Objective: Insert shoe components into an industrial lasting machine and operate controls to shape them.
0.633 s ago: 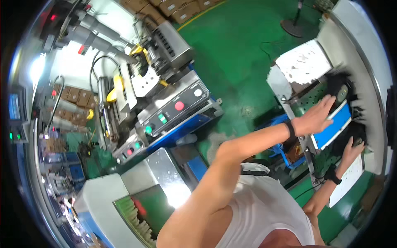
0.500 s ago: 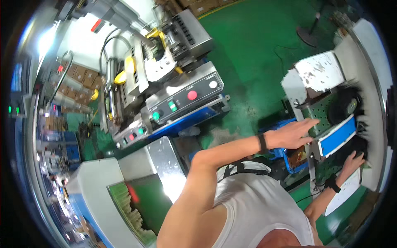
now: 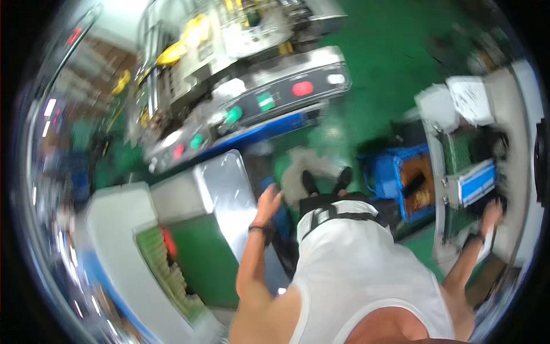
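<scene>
My left hand (image 3: 268,203), with a dark band at the wrist, hangs beside the bare metal table (image 3: 228,182) at centre left. It is somewhat blurred; its fingers look loosely apart, and no object shows in them. Far to the right, my right hand (image 3: 491,215) reaches in beside a blue-faced block (image 3: 478,182) on the pale machine housing. Its fingers are smeared by motion, so their grip cannot be made out. Just behind the block lies a dark round wheel (image 3: 494,142), also blurred.
Ahead stands a machine with a button panel (image 3: 281,94) in red, green and white. A blue bin (image 3: 392,172) with brown contents sits left of the right-hand machine. Green matting with a ragged edge (image 3: 163,261) lies at lower left, within a pale frame.
My left hand has left the blue-faced block and swung far left to beside the metal table. My right hand stays by the block. The view has shifted, bringing my feet into sight.
</scene>
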`<state>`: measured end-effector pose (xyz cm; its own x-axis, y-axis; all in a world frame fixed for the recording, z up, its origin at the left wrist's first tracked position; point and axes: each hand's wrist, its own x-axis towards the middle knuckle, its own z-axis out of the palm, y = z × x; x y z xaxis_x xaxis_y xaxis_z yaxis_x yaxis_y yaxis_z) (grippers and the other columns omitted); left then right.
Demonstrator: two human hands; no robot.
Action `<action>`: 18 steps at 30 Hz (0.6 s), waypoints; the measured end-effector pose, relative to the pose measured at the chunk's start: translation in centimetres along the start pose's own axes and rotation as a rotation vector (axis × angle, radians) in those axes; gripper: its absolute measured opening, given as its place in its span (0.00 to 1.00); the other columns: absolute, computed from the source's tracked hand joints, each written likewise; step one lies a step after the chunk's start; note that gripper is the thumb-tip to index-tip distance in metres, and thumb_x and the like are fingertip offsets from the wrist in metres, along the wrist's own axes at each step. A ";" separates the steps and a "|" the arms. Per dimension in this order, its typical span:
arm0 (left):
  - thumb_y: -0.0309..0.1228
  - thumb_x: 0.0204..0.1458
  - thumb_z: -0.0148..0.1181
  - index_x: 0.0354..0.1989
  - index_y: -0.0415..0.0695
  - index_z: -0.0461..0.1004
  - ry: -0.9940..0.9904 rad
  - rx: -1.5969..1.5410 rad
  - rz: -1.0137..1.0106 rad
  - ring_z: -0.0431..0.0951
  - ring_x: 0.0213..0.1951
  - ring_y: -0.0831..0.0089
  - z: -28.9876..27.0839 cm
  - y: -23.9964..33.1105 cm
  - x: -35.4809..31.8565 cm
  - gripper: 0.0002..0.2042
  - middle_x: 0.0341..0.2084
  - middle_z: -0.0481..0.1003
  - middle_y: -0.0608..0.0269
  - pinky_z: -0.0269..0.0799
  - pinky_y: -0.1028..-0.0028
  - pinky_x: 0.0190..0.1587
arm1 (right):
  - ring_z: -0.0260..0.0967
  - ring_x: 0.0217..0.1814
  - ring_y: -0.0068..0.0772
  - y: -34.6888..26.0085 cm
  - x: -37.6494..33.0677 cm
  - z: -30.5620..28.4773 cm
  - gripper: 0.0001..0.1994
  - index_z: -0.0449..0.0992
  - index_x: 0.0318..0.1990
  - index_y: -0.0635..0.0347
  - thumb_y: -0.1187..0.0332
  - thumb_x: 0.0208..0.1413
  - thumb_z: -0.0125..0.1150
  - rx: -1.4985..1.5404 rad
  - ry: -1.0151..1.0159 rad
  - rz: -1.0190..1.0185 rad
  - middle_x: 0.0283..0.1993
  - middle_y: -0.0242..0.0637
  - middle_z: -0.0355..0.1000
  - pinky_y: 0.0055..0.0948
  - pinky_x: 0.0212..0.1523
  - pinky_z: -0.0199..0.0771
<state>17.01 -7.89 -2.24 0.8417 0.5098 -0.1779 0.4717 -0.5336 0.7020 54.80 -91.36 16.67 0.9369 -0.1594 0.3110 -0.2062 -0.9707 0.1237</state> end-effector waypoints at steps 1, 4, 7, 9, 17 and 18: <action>0.34 0.57 0.63 0.54 0.32 0.72 -0.175 -0.086 -0.285 0.81 0.48 0.48 -0.1 -2.8 -1.2 0.21 0.44 0.79 0.38 0.76 0.59 0.50 | 0.76 0.53 0.53 -0.7 0.0 -0.6 0.22 0.77 0.57 0.66 0.58 0.64 0.55 -0.105 -0.019 -0.025 0.52 0.55 0.78 0.47 0.57 0.74; 0.33 0.56 0.65 0.50 0.31 0.75 -0.177 -0.037 -0.276 0.82 0.42 0.58 1.0 -9.8 -4.4 0.19 0.37 0.81 0.45 0.76 0.65 0.48 | 0.69 0.62 0.60 -5.2 -0.6 -3.6 0.26 0.75 0.59 0.65 0.57 0.57 0.61 -0.289 0.089 0.068 0.57 0.60 0.73 0.51 0.64 0.67; 0.33 0.58 0.65 0.50 0.30 0.73 -0.252 -0.084 -0.346 0.80 0.30 0.71 2.2 -14.1 -6.2 0.18 0.31 0.80 0.54 0.77 0.70 0.32 | 0.63 0.66 0.63 -13.4 -1.4 -7.6 0.26 0.72 0.59 0.67 0.63 0.54 0.65 -0.081 0.240 0.030 0.65 0.62 0.65 0.52 0.67 0.62; 0.31 0.59 0.64 0.52 0.29 0.72 -0.280 -0.250 -0.488 0.80 0.29 0.71 2.8 -15.3 -7.1 0.18 0.32 0.80 0.54 0.77 0.72 0.30 | 0.60 0.69 0.64 -20.2 -2.3 -9.3 0.26 0.72 0.59 0.69 0.65 0.55 0.65 0.146 0.332 -0.107 0.66 0.62 0.63 0.50 0.69 0.60; 0.32 0.60 0.60 0.49 0.30 0.72 -0.290 -0.427 -0.598 0.79 0.33 0.68 2.4 -12.2 -6.5 0.16 0.34 0.79 0.52 0.76 0.69 0.36 | 0.49 0.79 0.55 -40.4 -4.1 -10.1 0.27 0.64 0.67 0.69 0.66 0.63 0.60 0.656 0.090 -0.426 0.75 0.57 0.55 0.44 0.76 0.51; 0.35 0.59 0.61 0.51 0.31 0.74 -0.248 -0.349 -0.428 0.82 0.41 0.57 2.7 -11.5 -5.9 0.19 0.39 0.81 0.46 0.77 0.63 0.45 | 0.52 0.78 0.54 -42.2 -4.5 -9.9 0.26 0.65 0.67 0.69 0.67 0.63 0.59 0.726 0.025 -0.430 0.74 0.56 0.58 0.43 0.75 0.53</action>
<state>7.32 -6.57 -11.17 0.6524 0.4357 -0.6201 0.7028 -0.0414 0.7102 56.53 -47.92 19.42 0.8843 0.2461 0.3967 0.4072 -0.8222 -0.3977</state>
